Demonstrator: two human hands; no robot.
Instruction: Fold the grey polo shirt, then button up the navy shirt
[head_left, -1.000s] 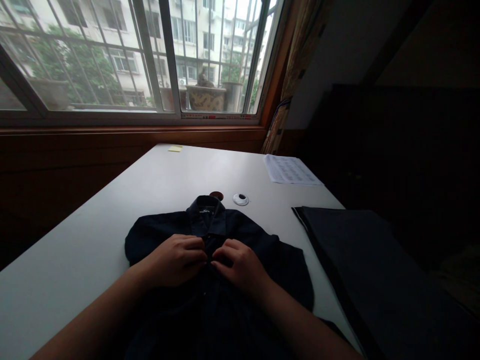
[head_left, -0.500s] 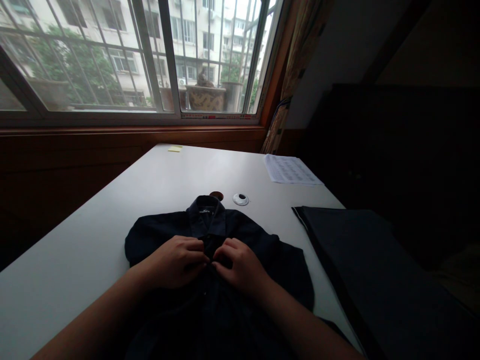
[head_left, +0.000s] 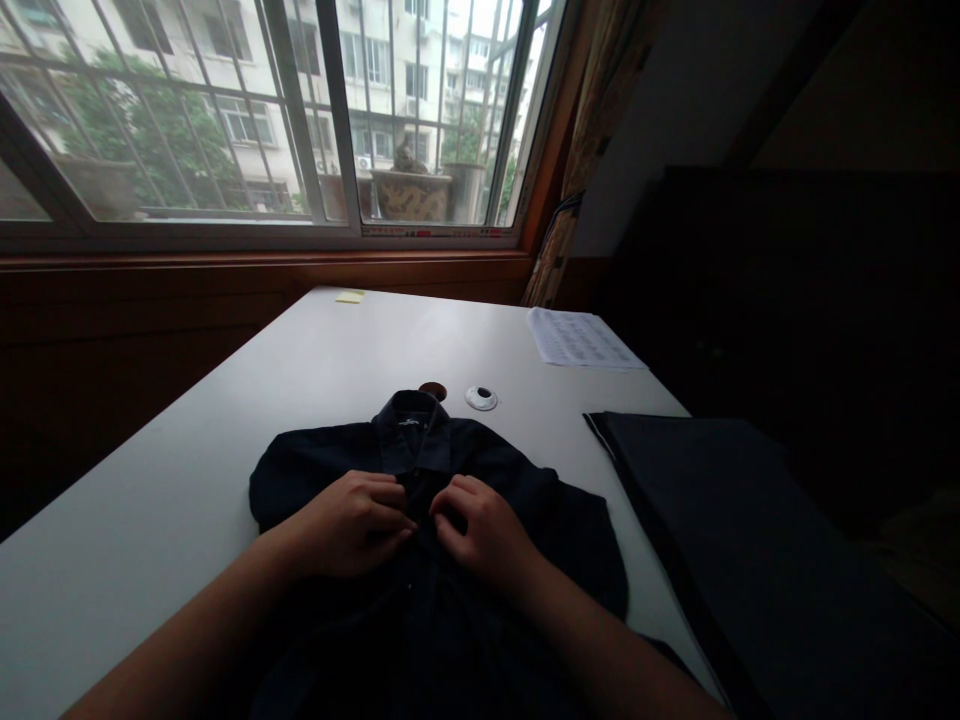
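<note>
Slightly away from my left hand (head_left: pixel 358 522), my right hand (head_left: pixel 484 527) has edged; both curl their fingers nearly closed over the dark shirt (head_left: pixel 442 615), whether pinching cloth I cannot tell. It lies on the white table (head_left: pixel 180 470), papers (head_left: pixel 583 340) far right, a barred window (head_left: pixel 225 130) beyond.

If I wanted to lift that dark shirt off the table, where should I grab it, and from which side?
Probably by both shoulders, pinched from the outer sides. The dark shirt lies spread front up, collar toward the window, so its shoulders stick out to either side, clear of the left hand and right hand at its front.
</note>
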